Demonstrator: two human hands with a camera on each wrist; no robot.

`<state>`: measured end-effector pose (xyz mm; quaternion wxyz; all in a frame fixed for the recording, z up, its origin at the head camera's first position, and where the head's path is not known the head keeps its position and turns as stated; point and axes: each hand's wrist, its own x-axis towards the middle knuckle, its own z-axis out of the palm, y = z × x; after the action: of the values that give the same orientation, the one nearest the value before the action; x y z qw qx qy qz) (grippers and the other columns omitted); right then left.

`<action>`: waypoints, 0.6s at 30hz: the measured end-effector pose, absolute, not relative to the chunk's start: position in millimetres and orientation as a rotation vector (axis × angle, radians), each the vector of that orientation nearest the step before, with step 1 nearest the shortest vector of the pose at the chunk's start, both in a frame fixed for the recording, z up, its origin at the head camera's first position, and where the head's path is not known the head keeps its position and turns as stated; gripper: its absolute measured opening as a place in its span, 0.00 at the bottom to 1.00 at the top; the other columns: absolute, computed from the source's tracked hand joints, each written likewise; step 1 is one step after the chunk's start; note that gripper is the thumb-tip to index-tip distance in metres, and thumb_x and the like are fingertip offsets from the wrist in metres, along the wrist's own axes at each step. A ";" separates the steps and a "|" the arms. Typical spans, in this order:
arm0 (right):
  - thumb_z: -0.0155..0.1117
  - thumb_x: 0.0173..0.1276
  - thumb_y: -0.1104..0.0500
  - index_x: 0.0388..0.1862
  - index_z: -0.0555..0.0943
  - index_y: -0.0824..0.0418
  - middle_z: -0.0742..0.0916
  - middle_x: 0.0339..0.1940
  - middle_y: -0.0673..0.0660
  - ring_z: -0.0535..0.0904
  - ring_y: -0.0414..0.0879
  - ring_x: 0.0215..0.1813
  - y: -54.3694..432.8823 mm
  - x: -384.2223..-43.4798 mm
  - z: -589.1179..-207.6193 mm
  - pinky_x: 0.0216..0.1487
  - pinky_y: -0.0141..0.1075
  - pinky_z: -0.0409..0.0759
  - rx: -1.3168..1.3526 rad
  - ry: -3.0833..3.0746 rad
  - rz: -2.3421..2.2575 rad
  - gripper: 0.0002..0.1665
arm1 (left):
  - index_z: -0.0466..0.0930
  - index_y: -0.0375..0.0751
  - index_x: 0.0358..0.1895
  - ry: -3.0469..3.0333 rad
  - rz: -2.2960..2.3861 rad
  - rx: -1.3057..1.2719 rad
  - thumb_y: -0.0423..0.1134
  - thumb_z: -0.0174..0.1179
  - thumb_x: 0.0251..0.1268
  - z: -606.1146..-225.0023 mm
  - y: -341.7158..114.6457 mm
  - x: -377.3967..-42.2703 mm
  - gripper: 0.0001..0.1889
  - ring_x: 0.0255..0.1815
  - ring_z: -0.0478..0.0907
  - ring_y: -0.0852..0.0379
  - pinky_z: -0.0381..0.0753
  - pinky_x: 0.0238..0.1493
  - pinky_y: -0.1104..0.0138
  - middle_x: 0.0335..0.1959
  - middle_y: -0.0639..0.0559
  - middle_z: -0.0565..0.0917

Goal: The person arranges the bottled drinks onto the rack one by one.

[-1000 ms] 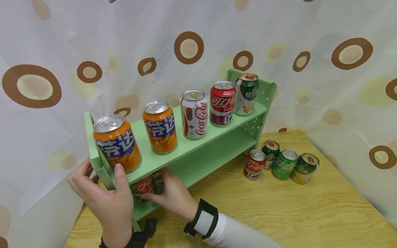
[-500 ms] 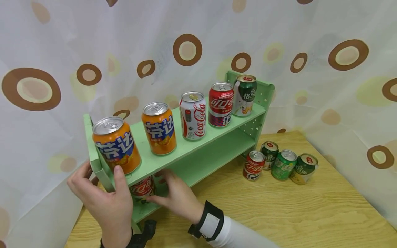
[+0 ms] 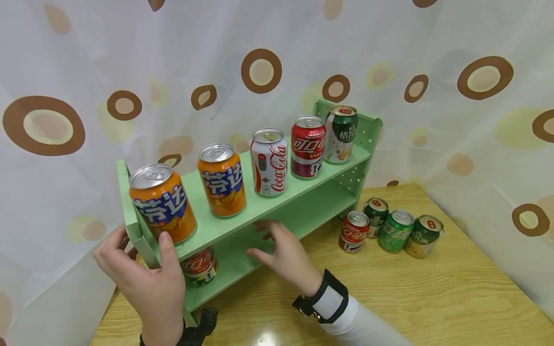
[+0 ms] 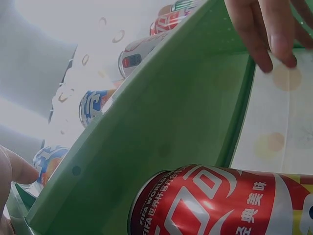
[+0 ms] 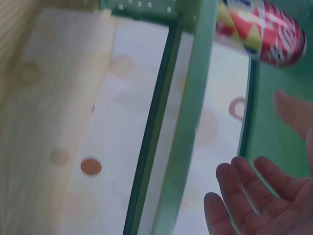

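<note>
A green two-tier shelf rack (image 3: 277, 203) stands on the wooden table. My left hand (image 3: 144, 276) grips its left end, fingers round the side panel, thumb tip by the base of an orange Fanta can (image 3: 163, 204). On the lower tier at the left stands a red Coca-Cola can (image 3: 200, 265), partly covered by the upper board and my left hand. The left wrist view shows that red can (image 4: 220, 203) up close, untouched. My right hand (image 3: 287, 257) is to its right, at the lower tier's front edge, holding nothing. In the right wrist view its fingers (image 5: 244, 196) are spread apart.
Along the upper tier also stand another orange Fanta can (image 3: 221, 182), a white Coca-Cola can (image 3: 269, 163), a red cola can (image 3: 308, 146) and a green-and-white can (image 3: 341, 134). Several shorter cans, including a red one (image 3: 353, 232), stand on the table (image 3: 433, 298) at the right.
My right hand has let go of the red Coca-Cola can on the lower tier and drawn away to the right. The can stays there. My left hand keeps its place.
</note>
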<state>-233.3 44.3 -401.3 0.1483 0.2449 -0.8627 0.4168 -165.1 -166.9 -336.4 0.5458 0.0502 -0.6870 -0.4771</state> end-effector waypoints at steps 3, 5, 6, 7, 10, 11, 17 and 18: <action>0.80 0.58 0.56 0.61 0.79 0.63 0.85 0.51 0.60 0.84 0.51 0.49 59.4 -237.1 -401.8 0.51 0.47 0.85 0.655 -2.431 1.180 0.33 | 0.68 0.32 0.65 -1.624 -1.130 0.118 0.33 0.63 0.61 -336.8 -166.7 -165.4 0.28 0.64 0.64 0.63 0.68 0.60 0.70 0.57 0.66 0.62; 0.80 0.58 0.58 0.60 0.79 0.64 0.86 0.49 0.61 0.84 0.51 0.47 69.4 -239.6 -402.1 0.51 0.47 0.85 0.618 -2.398 1.161 0.32 | 0.68 0.32 0.65 -1.623 -1.127 0.116 0.33 0.63 0.61 -336.9 -166.8 -165.6 0.28 0.64 0.64 0.63 0.69 0.60 0.70 0.57 0.66 0.62; 0.80 0.58 0.58 0.59 0.80 0.64 0.86 0.48 0.62 0.84 0.51 0.46 74.4 -240.6 -402.2 0.50 0.47 0.86 0.597 -2.384 1.151 0.31 | 0.68 0.33 0.64 -1.623 -1.126 0.116 0.33 0.63 0.61 -337.1 -166.8 -165.6 0.28 0.64 0.64 0.63 0.69 0.59 0.70 0.57 0.67 0.62; 0.80 0.59 0.59 0.59 0.80 0.65 0.86 0.47 0.62 0.84 0.51 0.45 79.5 -241.8 -402.6 0.49 0.47 0.86 0.576 -2.372 1.140 0.31 | 0.68 0.33 0.64 -1.620 -1.124 0.115 0.32 0.63 0.61 -337.4 -166.7 -165.7 0.28 0.63 0.64 0.63 0.69 0.59 0.70 0.57 0.66 0.62; 0.79 0.59 0.59 0.60 0.80 0.65 0.86 0.47 0.62 0.84 0.51 0.44 95.6 -244.8 -403.2 0.48 0.48 0.85 0.506 -2.371 1.109 0.30 | 0.69 0.35 0.64 -1.617 -1.123 0.113 0.33 0.63 0.61 -338.1 -166.8 -165.8 0.27 0.63 0.64 0.63 0.69 0.58 0.70 0.56 0.66 0.62; 0.79 0.60 0.59 0.60 0.80 0.64 0.86 0.47 0.61 0.84 0.51 0.44 101.0 -245.8 -403.3 0.47 0.48 0.85 0.481 -2.378 1.099 0.30 | 0.69 0.35 0.64 -1.616 -1.122 0.111 0.33 0.63 0.61 -338.3 -166.8 -165.8 0.27 0.62 0.64 0.62 0.69 0.58 0.70 0.56 0.66 0.63; 0.77 0.64 0.57 0.63 0.79 0.64 0.85 0.50 0.62 0.83 0.53 0.46 132.7 -251.3 -401.2 0.47 0.48 0.83 0.342 -2.415 1.069 0.31 | 0.69 0.34 0.64 -1.605 -1.119 0.106 0.33 0.63 0.61 -338.1 -166.6 -165.9 0.27 0.62 0.64 0.62 0.69 0.57 0.70 0.56 0.64 0.63; 0.76 0.64 0.57 0.64 0.79 0.64 0.85 0.50 0.62 0.83 0.54 0.46 137.6 -252.4 -400.5 0.47 0.49 0.83 0.322 -2.414 1.061 0.30 | 0.69 0.34 0.64 -1.606 -1.119 0.107 0.33 0.63 0.61 -337.9 -166.6 -165.8 0.27 0.62 0.64 0.62 0.69 0.57 0.70 0.56 0.65 0.63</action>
<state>-252.4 137.6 -400.5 0.2403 0.1178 -0.8821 0.3877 -165.8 -166.6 -337.9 0.5570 0.0454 -0.6804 -0.4740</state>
